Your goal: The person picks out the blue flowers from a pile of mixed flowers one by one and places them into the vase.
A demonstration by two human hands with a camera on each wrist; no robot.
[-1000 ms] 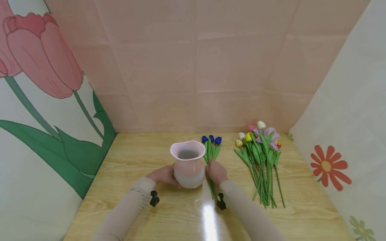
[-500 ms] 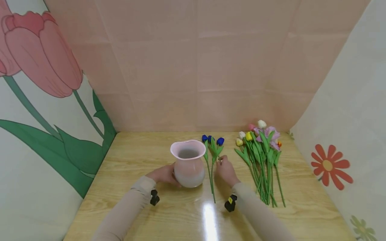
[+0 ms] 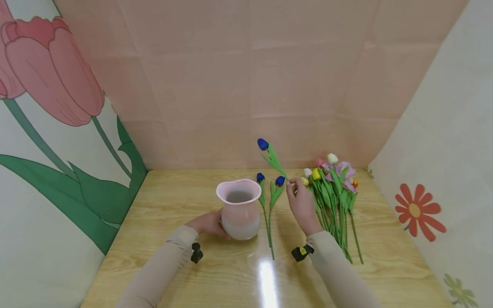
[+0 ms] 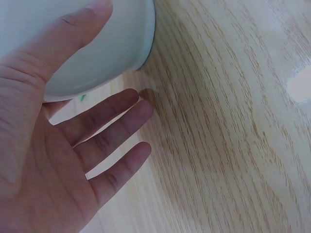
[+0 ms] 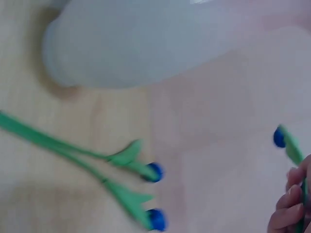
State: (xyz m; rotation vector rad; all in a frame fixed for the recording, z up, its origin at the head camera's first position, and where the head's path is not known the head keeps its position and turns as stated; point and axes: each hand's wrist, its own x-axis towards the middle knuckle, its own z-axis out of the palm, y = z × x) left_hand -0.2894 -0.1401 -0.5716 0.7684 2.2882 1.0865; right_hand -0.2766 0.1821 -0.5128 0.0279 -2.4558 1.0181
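Note:
A pink-to-white vase [image 3: 240, 216] with a wavy rim stands on the table, its mouth facing up. Against its left side my left hand [image 3: 209, 223] holds it, the thumb [image 4: 63, 41] lying along the wall while three fingers stretch out free below. My right hand [image 3: 301, 201] pinches the green stem of a blue tulip [image 3: 263, 144], raised with its bloom toward the back wall. The held tulip [image 5: 280, 137] also shows at the right of the right wrist view. Two more blue tulips [image 3: 271, 205] lie on the table between the vase and my right hand.
Right of my right hand lies a bunch of mixed artificial flowers [image 3: 339, 201], white, yellow, pink and purple, with long stems. The wooden table [image 3: 173, 188] meets a pink back wall [image 3: 192, 107]. Flower-printed side walls [image 3: 420, 171] flank it.
My right hand has picked one blue tulip out of the three and lifted it up and to the right. My left hand and the vase have stayed in place.

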